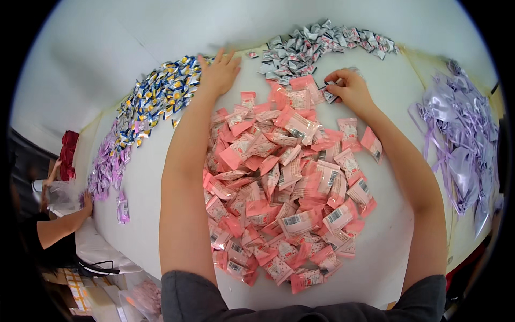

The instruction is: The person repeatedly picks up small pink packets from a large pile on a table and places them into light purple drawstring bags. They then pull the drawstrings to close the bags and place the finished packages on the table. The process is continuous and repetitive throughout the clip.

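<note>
My left hand lies with fingers spread at the far side of the table, beside a heap of small blue, yellow and white wrapped candies. It holds nothing. My right hand is closed, thumb and fingers pinching a small silver-and-dark wrapped candy. That hand is near the far right of a big pile of pink, clear-fronted packets between my forearms. Behind it, along the back edge, spreads a heap of similar silver-grey wrapped candies. A lone candy sits near my left fingertips.
Purple wrapped candies trail down the table's left side. Shiny lilac ribboned bags are heaped at the right edge. Another person's arm reaches in at the left, by a clear plastic bag. Cardboard boxes stand below left.
</note>
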### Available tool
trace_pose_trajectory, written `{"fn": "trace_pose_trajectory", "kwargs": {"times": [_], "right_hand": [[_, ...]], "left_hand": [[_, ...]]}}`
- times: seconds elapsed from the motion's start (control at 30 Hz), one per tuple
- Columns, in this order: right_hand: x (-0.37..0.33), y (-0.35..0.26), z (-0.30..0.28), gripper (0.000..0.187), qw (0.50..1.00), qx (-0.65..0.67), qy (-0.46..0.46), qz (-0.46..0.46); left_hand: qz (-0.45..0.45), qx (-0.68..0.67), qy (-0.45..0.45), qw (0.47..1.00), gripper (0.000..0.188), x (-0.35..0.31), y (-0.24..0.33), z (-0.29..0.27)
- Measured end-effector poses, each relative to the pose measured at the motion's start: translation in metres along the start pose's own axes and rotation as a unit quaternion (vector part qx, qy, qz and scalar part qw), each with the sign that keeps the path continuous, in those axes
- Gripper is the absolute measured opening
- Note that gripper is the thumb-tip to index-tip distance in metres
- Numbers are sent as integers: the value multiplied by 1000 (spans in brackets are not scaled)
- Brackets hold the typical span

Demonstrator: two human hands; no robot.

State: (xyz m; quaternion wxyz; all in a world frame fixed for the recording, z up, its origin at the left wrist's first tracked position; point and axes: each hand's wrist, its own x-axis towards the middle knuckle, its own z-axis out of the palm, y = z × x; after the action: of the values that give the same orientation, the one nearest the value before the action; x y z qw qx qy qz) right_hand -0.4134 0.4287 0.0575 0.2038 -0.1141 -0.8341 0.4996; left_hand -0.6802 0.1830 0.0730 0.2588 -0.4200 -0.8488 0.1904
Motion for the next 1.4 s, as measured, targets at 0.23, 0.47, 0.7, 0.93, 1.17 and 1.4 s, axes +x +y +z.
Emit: {"fn": "trace_pose_trajectory", "kwargs": {"times": [0.23, 0.47, 0.7, 0.93, 1.17, 1.4], "right_hand": [[-5, 3, 0, 19, 999, -21, 6, -23], [-1, 0, 9, 19, 997, 37, 59, -13], [-8, -4, 8, 21, 993, 108, 37, -3], [-23, -29, 8, 28, 979, -114, -98, -136], [-4, -12, 14, 49, 923, -316, 103, -196], [9, -12, 32, 32, 851, -417, -17, -319]], "left_hand": [[-114, -20, -89, 989, 41, -29, -64, 31], [-163, -47, -39, 985, 38, -61, -105, 41], [133, -615, 6, 777, 38, -10, 48, -110], [224, -528, -62, 817, 33, -70, 78, -134], [105, -660, -92, 738, 29, -83, 53, -135], [99, -394, -114, 906, 33, -8, 52, -87]]}}
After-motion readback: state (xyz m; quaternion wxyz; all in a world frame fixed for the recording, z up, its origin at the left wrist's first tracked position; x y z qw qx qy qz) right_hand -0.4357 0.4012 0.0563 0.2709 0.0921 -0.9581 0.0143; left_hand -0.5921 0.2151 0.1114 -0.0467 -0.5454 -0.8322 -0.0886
